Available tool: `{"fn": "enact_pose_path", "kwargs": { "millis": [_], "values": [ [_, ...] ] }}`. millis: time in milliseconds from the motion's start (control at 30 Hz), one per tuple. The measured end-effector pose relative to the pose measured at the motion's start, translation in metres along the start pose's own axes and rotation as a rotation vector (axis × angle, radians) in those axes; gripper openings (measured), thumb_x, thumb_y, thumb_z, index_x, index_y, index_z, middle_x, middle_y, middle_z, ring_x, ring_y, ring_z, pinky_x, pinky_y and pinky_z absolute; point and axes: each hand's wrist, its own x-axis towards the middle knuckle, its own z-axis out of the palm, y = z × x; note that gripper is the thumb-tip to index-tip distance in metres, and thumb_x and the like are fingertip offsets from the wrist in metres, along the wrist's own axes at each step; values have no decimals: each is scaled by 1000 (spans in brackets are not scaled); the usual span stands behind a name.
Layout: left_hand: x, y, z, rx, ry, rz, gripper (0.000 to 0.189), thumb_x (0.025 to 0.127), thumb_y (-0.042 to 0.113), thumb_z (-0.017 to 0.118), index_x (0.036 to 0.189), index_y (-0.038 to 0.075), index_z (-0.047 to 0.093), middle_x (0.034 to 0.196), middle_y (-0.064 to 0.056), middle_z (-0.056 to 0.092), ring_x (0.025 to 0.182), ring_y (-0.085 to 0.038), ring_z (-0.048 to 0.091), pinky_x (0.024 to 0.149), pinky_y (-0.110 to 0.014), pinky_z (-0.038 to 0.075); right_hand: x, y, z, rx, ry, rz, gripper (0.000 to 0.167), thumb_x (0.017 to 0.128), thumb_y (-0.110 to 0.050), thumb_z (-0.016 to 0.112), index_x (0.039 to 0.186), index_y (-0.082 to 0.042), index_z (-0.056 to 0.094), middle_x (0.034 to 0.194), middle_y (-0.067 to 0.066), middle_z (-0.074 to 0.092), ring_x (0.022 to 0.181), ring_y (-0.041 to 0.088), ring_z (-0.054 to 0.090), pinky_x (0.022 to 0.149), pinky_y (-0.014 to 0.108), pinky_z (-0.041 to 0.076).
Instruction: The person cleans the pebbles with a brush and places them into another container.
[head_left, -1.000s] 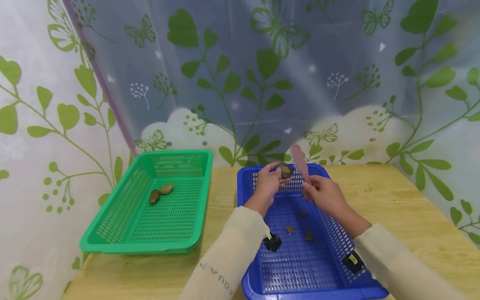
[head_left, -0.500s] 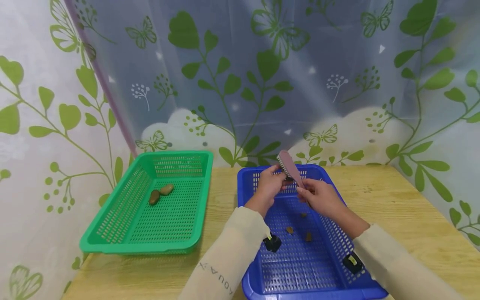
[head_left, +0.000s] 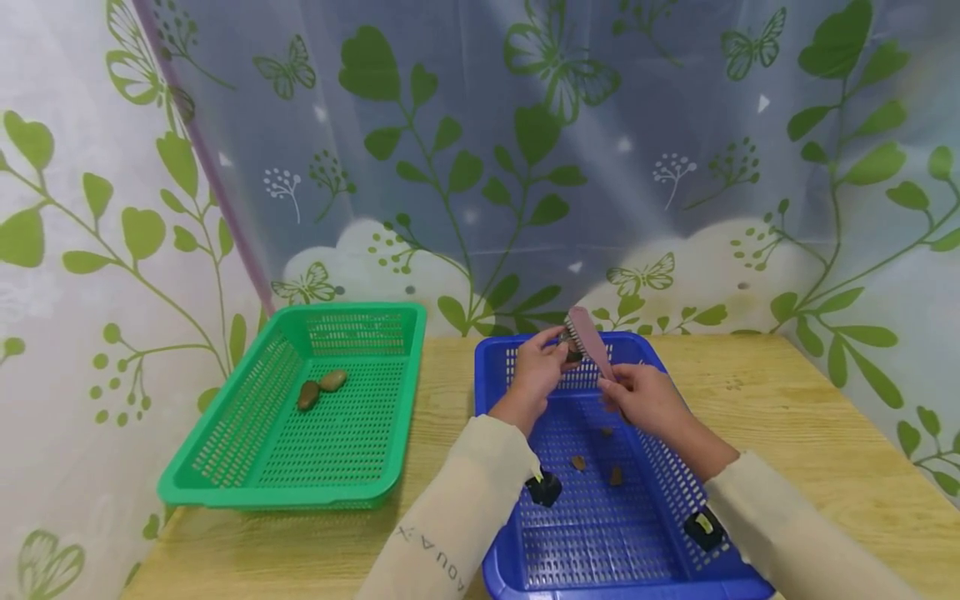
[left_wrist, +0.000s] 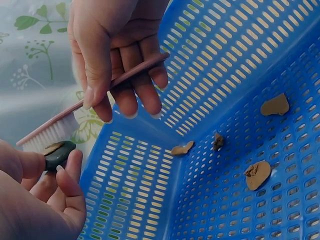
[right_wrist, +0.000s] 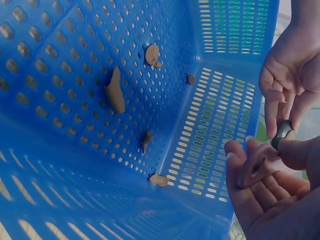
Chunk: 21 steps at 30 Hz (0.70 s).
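Observation:
My left hand (head_left: 534, 371) holds a dark, smooth stone (left_wrist: 62, 157) between thumb and fingers, above the far end of the blue basket (head_left: 483, 379). A light brown patch shows on the stone's upper face. In my right hand (head_left: 648, 398), thumb and fingers pinch the handle of a pink brush (head_left: 590, 340) with white bristles (left_wrist: 52, 134). Its bristles face the stone and meet the brown patch in the left wrist view. From the right wrist view, most of the stone is hidden behind the right hand and brush handle.
Several brown flakes (left_wrist: 258, 175) lie on the blue basket's slotted floor. To the left stands a green basket (head_left: 408, 400) with a dark brown stone (head_left: 308, 395) and a tan stone (head_left: 333, 381) inside. Both baskets are on a wooden table (head_left: 787, 417), with a leaf-patterned curtain (head_left: 465, 167) behind.
The brush was upright and apart from the stone at first. It swung left onto the stone's face, then slid slightly right and down. The left hand stays nearly in place.

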Motion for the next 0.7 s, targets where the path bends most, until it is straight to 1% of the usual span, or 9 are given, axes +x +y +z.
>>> {"fn": "enact_pose_path", "kwargs": {
  "millis": [67,133,267,333,433,567,600,667,700],
  "values": [
    [0,0,0,7,1,-8,34,101,6,50,134,6,57,117,-16,68,92,-27,71,66,-21,50,0,0,-1,-5,-1,11,26,101,-17,53,104,6,64,79,8,71,66,17,64,57,31,49],
    [0,0,1,17,12,-20,34,101,7,50,134,7,58,114,-15,69,90,-25,71,61,-19,45,0,0,-2,0,-4,23,26,101,-17,52,100,5,64,75,7,69,61,16,61,55,31,48],
    [1,1,1,27,33,-27,35,100,6,51,134,7,58,110,-14,70,88,-23,71,62,-21,48,1,1,-3,1,10,36,25,101,-17,51,92,2,63,68,5,65,53,15,55,52,32,46],
    [1,1,0,30,31,-25,36,100,5,51,134,6,57,110,-15,70,89,-23,71,64,-22,49,2,1,-3,-3,31,22,24,101,-18,51,92,1,63,68,5,65,53,16,54,52,32,45],
    [2,1,1,21,20,-31,37,99,4,50,136,4,55,112,-16,69,91,-25,71,62,-21,50,3,0,-2,11,58,-23,24,101,-17,52,100,4,63,73,7,67,60,16,59,55,32,47],
    [2,0,2,11,18,-38,37,98,3,51,135,2,56,110,-16,69,84,-20,71,58,-19,48,2,0,0,41,64,-47,29,102,-18,52,116,6,59,87,11,71,76,19,66,61,32,50],
    [2,1,2,10,19,-39,36,98,2,52,134,2,57,110,-16,70,82,-19,71,58,-19,48,2,1,0,44,60,-43,31,102,-19,52,118,6,58,89,12,71,76,20,66,61,32,49],
    [2,1,3,15,24,-38,36,97,2,53,133,3,58,108,-15,70,78,-15,69,61,-22,51,2,1,0,49,49,-38,31,101,-21,53,119,5,57,90,12,71,73,20,64,59,32,48],
    [2,1,3,16,24,-37,36,97,2,53,132,3,59,108,-14,70,76,-14,68,63,-23,52,1,0,0,55,44,-41,31,101,-20,54,119,4,57,88,12,71,70,20,62,57,32,47]
  ]
}}
